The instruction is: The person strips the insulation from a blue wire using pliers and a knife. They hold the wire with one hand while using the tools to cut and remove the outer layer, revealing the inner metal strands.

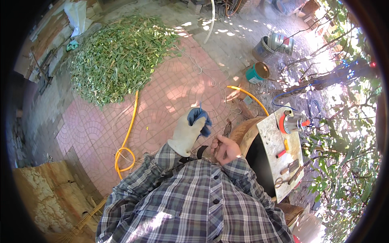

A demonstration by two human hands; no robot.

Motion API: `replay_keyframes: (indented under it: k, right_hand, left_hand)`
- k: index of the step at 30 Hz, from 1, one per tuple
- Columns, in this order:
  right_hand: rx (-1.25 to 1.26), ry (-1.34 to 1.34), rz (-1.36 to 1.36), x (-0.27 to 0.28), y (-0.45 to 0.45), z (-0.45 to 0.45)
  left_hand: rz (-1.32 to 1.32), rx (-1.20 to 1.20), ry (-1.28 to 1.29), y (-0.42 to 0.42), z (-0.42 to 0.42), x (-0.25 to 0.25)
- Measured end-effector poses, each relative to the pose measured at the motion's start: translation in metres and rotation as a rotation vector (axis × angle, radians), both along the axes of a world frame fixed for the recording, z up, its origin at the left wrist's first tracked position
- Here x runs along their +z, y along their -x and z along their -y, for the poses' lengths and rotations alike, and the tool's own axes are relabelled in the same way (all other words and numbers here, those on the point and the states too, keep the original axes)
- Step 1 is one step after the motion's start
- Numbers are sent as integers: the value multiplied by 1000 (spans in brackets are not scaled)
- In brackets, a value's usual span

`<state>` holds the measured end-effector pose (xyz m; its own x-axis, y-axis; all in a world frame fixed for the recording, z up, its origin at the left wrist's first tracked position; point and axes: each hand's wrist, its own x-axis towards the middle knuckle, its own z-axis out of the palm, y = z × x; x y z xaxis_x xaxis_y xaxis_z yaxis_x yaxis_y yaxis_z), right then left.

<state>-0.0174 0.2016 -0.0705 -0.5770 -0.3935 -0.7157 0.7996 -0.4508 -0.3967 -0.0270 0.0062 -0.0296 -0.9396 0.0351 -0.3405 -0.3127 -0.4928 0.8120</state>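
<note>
My left hand (pixel 191 129) wears a white glove with blue-coated fingers, curled together around something thin and bluish that sticks up; what it is cannot be made out. Close beside it on the right, my bare right hand (pixel 225 149) grips a dark, worn tool (pixel 227 130), perhaps pliers, with its tip pointing up. Part of a dark strap or band (pixel 201 151) shows between the hands. To the right, a pale board (pixel 281 152) lies over a large dark-mouthed pot or vat (pixel 258 161). On the board are scissors (pixel 278 182), a red-handled tool (pixel 281 154) and a steel container with orange trim (pixel 290 123).
A heap of chopped green leaves (pixel 118 57) lies on the paving beyond. A yellow hose (pixel 131 127) loops at the left, near a thin cord (pixel 199 70). A green bucket (pixel 257 73) and grey buckets (pixel 263 48) stand at upper right, beside leafy branches (pixel 334 152).
</note>
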Motion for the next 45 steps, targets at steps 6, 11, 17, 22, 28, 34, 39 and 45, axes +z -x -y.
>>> replay_keyframes:
  k: [6,11,17,22,28,34,39,45]
  right_hand:
    - [73,-313,-437,34,2,15]
    - [83,-361,-629,70,6,25]
    - [5,-142,-678,88,18,43]
    - [-12,-15,-610,90,18,38]
    - [62,246,-507,95,25,29]
    - [55,192,-556,97,28,30]
    - [21,-17,-684,103,25,33]
    - [18,-71,-653,104,32,18]
  left_hand:
    - [12,-77,61,-19,12,4]
    - [-72,15,330,-37,8,3]
    - [-348,-24,709,-47,8,29]
    - [-492,23,706,-52,7,29]
    - [-376,-44,322,-61,8,37]
    - [-176,22,-7,-59,-3,41]
    - [-125,170,15,-58,-24,37]
    - [-211,119,311,-45,-30,36]
